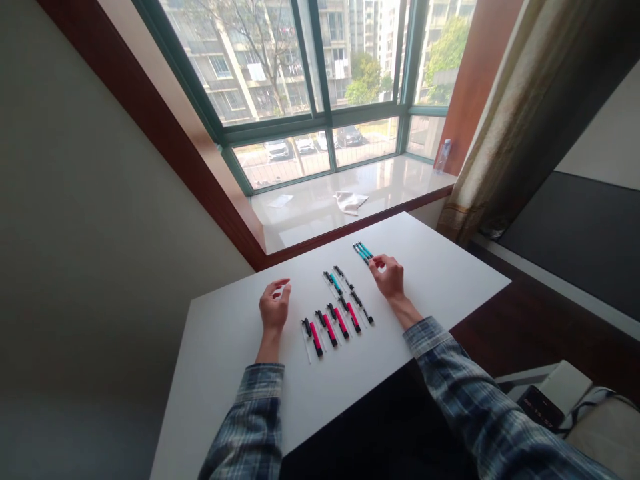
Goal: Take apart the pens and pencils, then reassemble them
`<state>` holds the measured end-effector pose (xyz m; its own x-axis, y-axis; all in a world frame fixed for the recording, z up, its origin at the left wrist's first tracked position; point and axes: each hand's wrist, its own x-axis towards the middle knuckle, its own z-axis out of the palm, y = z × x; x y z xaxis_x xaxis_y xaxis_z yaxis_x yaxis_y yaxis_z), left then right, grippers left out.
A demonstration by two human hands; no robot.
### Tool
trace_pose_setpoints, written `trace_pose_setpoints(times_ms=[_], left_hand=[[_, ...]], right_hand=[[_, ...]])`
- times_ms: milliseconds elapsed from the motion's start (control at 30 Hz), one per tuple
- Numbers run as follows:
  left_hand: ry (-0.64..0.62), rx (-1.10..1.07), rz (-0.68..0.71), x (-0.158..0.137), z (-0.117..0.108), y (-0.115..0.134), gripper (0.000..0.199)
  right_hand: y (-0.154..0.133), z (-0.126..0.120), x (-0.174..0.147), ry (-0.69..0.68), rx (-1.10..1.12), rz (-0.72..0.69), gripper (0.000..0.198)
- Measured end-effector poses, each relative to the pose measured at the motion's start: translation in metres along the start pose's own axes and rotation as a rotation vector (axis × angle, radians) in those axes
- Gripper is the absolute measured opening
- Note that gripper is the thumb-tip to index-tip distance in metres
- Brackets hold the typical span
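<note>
At the far side of the white table (210,360), my right hand (389,275) has thumb and forefinger pinched at the near end of a small row of teal pens (363,250). My left hand (274,310) hovers left of the pen parts, fingers curved and apart, holding nothing. Between the hands lie taken-apart pens: several pink barrels (329,330) with black ends, each beside black pen pieces (307,327) and a thin pale refill (309,350). Farther back are a teal barrel (335,284) and more black pieces (355,298).
Beyond the table is a window sill (300,217) with a crumpled white cloth or paper (351,202) and a clear bottle (443,157). A curtain (480,147) hangs at the right. Below right, a dark device with a lit timer (539,408) rests by a bag.
</note>
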<state>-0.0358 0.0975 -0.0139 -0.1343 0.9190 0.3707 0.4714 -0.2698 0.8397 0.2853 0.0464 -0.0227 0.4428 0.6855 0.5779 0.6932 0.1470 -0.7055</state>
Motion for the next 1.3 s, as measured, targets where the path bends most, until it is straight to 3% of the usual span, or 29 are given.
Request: trace_pose_setpoints(times_ms=[433, 500, 633, 867, 1067, 1300], left_hand=[[-0.043, -0.025, -0.032, -0.009, -0.010, 0.000, 0.027], [-0.050, -0.026, -0.030, -0.009, -0.011, 0.000, 0.026], [-0.059, -0.021, -0.019, -0.010, -0.010, 0.000, 0.025], [-0.056, 0.004, -0.004, -0.013, -0.012, 0.006, 0.021], [-0.078, 0.072, 0.075, -0.014, -0.006, 0.011, 0.017], [-0.071, 0.080, 0.079, -0.012, -0.001, 0.012, 0.016]], right_hand=[[-0.015, 0.002, -0.010, -0.077, 0.062, -0.050, 0.019], [-0.020, 0.000, -0.008, -0.158, 0.093, -0.099, 0.017], [-0.034, 0.005, 0.008, -0.401, 0.170, -0.301, 0.036], [-0.050, 0.048, 0.046, -0.805, 0.217, -0.550, 0.041], [-0.044, 0.067, 0.041, -0.855, 0.227, -0.577, 0.067], [-0.035, 0.081, 0.035, -0.861, 0.189, -0.579, 0.074]])
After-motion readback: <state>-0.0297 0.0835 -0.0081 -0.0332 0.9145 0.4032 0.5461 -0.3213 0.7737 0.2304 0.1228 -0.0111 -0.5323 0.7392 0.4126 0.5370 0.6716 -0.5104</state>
